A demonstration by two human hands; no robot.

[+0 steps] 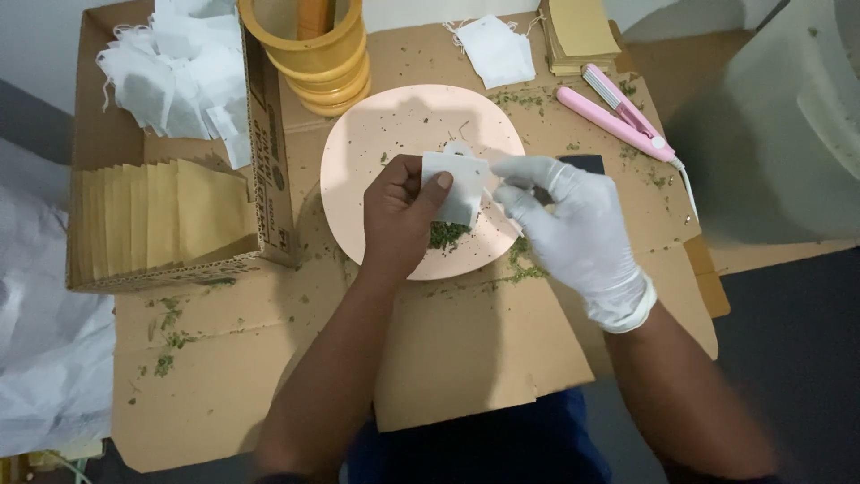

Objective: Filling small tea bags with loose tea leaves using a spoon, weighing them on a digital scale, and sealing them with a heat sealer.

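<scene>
My bare left hand (400,212) holds a small white filter bag (455,186) over a pale pink plate (376,134). My right hand (573,224), in a white glove, pinches the bag's right edge with thumb and forefinger. A small heap of green dried herb (445,235) lies on the plate just under the bag, and flecks of it are scattered across the plate.
A cardboard box (269,134) at left holds tan envelopes (152,220) and loose white bags (179,63). A yellow mortar (313,54) stands behind the plate. A pink sealer (618,116), one white bag (494,49) and stacked envelopes (578,34) lie at back right.
</scene>
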